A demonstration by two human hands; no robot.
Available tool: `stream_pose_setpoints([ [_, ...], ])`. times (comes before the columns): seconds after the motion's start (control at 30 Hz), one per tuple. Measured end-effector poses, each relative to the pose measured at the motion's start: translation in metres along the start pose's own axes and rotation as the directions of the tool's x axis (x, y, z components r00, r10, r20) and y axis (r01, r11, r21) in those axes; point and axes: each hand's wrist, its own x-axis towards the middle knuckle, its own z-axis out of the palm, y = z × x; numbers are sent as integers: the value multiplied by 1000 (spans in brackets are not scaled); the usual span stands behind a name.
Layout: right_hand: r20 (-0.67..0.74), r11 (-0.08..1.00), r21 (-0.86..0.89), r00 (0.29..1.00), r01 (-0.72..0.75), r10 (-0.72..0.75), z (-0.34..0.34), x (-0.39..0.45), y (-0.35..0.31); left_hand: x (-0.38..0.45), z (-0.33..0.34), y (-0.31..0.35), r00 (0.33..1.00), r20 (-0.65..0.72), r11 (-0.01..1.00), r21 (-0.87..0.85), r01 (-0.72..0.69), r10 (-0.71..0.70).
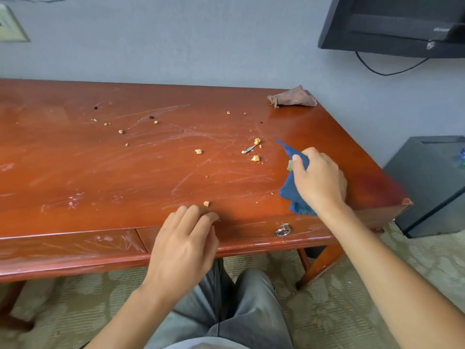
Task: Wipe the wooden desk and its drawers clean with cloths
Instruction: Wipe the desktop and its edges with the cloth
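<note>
A reddish wooden desk (75, 172) fills the view, scratched and strewn with several crumbs (255, 158). My right hand (318, 178) grips a blue cloth (292, 190) on the desk's right part, near the front edge. My left hand (185, 245) rests with its fingertips on the front edge, fingers relaxed, holding nothing; one crumb (206, 203) lies just beyond them. Below the edge run two drawer fronts (73, 244), the right one with a metal ring pull (282, 231). A brown cloth (293, 98) lies crumpled at the far right corner.
A grey wall stands behind the desk. A dark screen (392, 23) hangs at the upper right with a cable below it. A dark grey cabinet (432, 182) stands right of the desk. My legs (226, 306) are under the front edge, over patterned carpet.
</note>
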Motion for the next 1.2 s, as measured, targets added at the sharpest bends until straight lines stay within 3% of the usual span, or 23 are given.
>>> stream_pose_setpoints([
  [0.1, -118, 976, 176, 987, 126, -106, -19, -20, -1, -11, -13, -15, 999, 24, 997, 76, 21, -23],
  [0.23, -58, 923, 230, 951, 309, -304, -32, -51, -15, 1, -10, -20, 990, 137, 991, 135, -12, -7],
  [0.47, -32, 917, 236, 946, 322, -324, -24, -51, -17, 58, 13, -17, 946, 324, 989, 127, -75, 31],
  [0.57, -41, 900, 256, 935, 352, -353, -20, -54, -15, 68, 12, -23, 967, 252, 996, 72, -46, 26],
  [0.67, -59, 840, 292, 886, 456, -460, -11, -66, -24, 58, 2, -41, 990, 113, 995, 58, 77, -83],
  [0.8, -15, 654, 169, 665, 738, -747, 27, -74, -48, 46, -6, -54, 988, -35, 983, 95, 155, -152],
  [0.87, 28, 615, 140, 617, 776, -786, 42, -63, -58, 44, -7, -56, 981, -93, 984, 34, 172, -169],
  [0.97, 93, 617, 171, 611, 768, -786, 51, -33, -64, 44, -7, -58, 943, -109, 944, -140, 299, -314],
  [1.03, 154, 643, 128, 626, 755, -765, 54, -10, -64, 46, -5, -57, 930, -93, 926, -168, 338, -356],
  [1.2, 216, 765, -94, 764, 637, -609, 64, 52, -56, 44, -2, -55, 948, -72, 947, -109, 302, -311],
])
